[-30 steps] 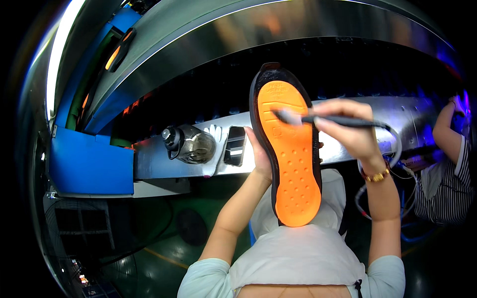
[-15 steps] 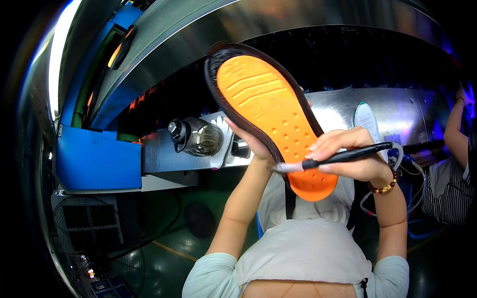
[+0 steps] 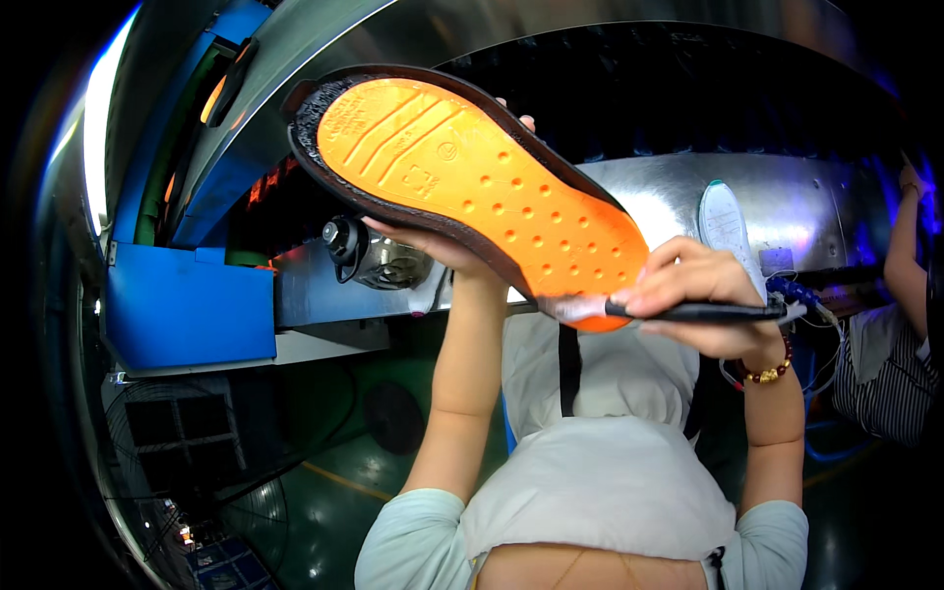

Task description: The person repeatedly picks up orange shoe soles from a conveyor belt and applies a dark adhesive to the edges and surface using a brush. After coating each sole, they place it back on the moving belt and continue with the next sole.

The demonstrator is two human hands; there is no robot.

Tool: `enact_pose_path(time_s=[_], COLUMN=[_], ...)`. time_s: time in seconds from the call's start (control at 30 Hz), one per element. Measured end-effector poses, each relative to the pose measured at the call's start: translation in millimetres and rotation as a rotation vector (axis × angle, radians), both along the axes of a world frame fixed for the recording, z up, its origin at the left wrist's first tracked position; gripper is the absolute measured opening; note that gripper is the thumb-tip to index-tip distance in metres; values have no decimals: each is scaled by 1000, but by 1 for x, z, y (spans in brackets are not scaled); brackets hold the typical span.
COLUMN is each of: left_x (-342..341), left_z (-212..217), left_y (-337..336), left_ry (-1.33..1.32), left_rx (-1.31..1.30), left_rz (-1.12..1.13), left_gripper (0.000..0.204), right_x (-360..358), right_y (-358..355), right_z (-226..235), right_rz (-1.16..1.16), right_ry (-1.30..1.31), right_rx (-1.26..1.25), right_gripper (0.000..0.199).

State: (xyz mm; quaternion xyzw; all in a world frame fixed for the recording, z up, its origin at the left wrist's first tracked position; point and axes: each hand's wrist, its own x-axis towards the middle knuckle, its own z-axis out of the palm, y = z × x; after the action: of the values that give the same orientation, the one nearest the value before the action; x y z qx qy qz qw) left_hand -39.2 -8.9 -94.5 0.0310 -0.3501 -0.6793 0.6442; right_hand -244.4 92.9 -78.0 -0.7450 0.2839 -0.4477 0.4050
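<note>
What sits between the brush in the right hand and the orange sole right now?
Nothing visible. The right hand holds the black brush with its tip against the near end of the orange sole, at the dark rim. The left hand grips the sole from underneath, clear of the brush.

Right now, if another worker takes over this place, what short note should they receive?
Left hand: holds the orange shoe sole up from below, its orange face toward the camera.
Right hand: grips a dark-handled brush, tip on the sole's edge at its lower right end.
Done: cannot tell how much of the rim is brushed.
Left: probably the rest of the dark rim.
A white sole lies on the metal conveyor behind.
</note>
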Motion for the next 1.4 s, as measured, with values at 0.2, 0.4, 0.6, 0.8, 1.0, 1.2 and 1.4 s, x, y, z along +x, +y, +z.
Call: enact_pose_path(time_s=[0.2,0.4,0.6,0.8,1.0,1.2,1.4], left_x=[1,3,7,19,17,21,7], left_z=[8,21,25,-15,14,27,34], left_y=[2,4,17,41,31,28,37], left_ry=[-24,-56,116,106,-12,-514,-794], left_rx=[54,-5,-116,-14,230,668,741], left_rz=[22,-5,-355,-302,-727,-808,-802], left_gripper=[104,103,92,46,33,33,41], right_x=[-13,-21,-2,20,3,-2,-3], right_y=[-2,-6,-4,7,-1,-4,-7], right_z=[-10,-19,-27,-17,8,16,12], right_rz=[-154,186,120,131,250,347,346], right_ry=[-131,-214,-710,-457,-272,117,185], right_rx=[249,156,496,340,267,29,-49], right_gripper=[19,19,19,21,21,12,10])
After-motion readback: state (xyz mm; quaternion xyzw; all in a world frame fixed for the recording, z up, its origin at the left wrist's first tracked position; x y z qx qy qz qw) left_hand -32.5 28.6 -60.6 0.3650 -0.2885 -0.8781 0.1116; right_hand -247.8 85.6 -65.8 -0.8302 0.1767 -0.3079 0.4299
